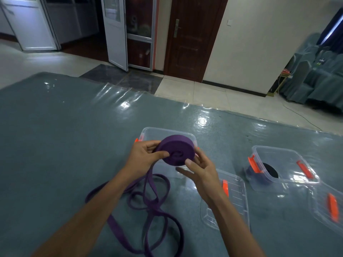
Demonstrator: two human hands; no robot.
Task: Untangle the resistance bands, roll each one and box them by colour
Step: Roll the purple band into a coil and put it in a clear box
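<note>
A thick purple roll of band (176, 152) is held between both hands above the table. My left hand (143, 157) grips its left side, thumb pressed on the flat face. My right hand (199, 169) pinches its right edge with thumb and fingers. The unrolled rest of the purple band (148, 206) trails down from the roll and lies in tangled loops on the table near me. Behind the roll stands a clear box (148, 133) with orange clips. A second clear box (297, 164) at the right holds a black roll (272, 172).
Two clear lids with orange clips lie on the table, one (235, 197) under my right forearm, one (330, 208) at the far right edge. The table (65, 136) has a grey cloth under shiny plastic. Doors and covered chairs stand beyond.
</note>
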